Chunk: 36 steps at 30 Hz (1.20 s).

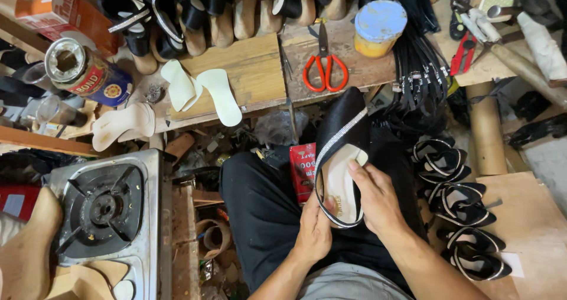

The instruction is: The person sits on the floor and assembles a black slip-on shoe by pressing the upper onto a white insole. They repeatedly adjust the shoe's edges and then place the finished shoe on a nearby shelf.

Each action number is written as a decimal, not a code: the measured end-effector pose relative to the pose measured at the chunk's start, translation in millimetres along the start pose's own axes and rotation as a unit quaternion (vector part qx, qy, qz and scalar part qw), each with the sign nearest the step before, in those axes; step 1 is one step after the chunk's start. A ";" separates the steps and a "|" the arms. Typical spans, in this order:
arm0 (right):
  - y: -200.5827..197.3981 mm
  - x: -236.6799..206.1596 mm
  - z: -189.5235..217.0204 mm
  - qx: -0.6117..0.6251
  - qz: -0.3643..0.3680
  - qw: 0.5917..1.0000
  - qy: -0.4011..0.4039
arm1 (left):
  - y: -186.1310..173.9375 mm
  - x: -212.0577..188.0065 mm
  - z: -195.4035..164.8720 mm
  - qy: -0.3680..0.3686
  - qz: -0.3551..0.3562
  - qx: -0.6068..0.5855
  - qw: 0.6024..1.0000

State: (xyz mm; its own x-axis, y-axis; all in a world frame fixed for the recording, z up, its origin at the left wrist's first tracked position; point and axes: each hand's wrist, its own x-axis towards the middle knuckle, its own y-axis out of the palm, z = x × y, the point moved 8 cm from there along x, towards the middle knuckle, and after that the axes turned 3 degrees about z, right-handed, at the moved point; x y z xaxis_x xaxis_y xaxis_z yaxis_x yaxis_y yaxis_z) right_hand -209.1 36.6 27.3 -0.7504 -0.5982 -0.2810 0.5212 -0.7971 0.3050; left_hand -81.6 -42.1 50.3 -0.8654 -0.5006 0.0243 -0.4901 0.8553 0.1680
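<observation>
Containers first: a glue tin [82, 72] lies tipped on the left of the desk [254, 69] with its top open, but can't tell what's left inside. Further right a yellow tub [378, 28] stands with a blue lid on, so its contents are hidden. Red scissors [325, 60] lie between them, and two pale insoles [201, 90] sit near the desk edge.

The shoe [341, 158] is over the person's lap, toe pointing at the desk. It's black and pointed, with a sparkly silver strip along the rim and a cream insole inside. The left hand [313, 232] grips it by the heel end from underneath, and the right hand [378, 199] holds the side, thumb pressed on the insole. A gas burner [103, 208] sits off to the left.
</observation>
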 end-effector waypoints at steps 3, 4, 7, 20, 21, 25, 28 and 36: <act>-8.0 4.5 -12.2 -0.049 -0.015 0.999 0.008 | -0.3 -6.1 -3.6 0.093 -0.012 0.074 0.993; -11.2 3.6 -11.6 -0.087 -0.014 0.996 -0.023 | -1.2 -5.6 -0.9 0.090 -0.015 0.096 0.991; -15.6 4.1 -19.0 -0.095 0.011 0.994 -0.042 | -6.4 -3.6 -5.9 0.107 -0.037 0.153 0.982; -26.0 5.3 53.2 0.161 0.115 0.978 -0.069 | -27.2 -0.4 -84.6 0.299 0.057 0.509 0.805; -29.0 8.2 51.2 0.172 0.099 0.979 -0.056 | -25.6 -0.7 -83.6 0.299 0.062 0.508 0.806; -35.6 5.4 44.1 0.212 0.069 0.973 -0.062 | -44.4 -1.0 -78.9 0.263 0.001 0.336 0.905; -38.2 2.9 22.6 0.272 0.008 0.962 0.006 | -54.8 -3.4 -70.4 0.251 -0.030 0.238 0.938; -28.2 -8.7 -5.8 0.344 -0.044 0.936 0.057 | -50.0 -18.6 -82.3 0.319 -0.081 0.194 0.924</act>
State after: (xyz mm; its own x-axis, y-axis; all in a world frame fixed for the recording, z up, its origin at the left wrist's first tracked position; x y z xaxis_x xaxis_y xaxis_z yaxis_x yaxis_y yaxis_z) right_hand -214.9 63.8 15.8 -0.7103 -0.5679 -0.4159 0.0444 -0.6258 0.7787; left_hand -32.4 -86.6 122.5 -0.6000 -0.4983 0.6259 -0.7160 0.6834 -0.1424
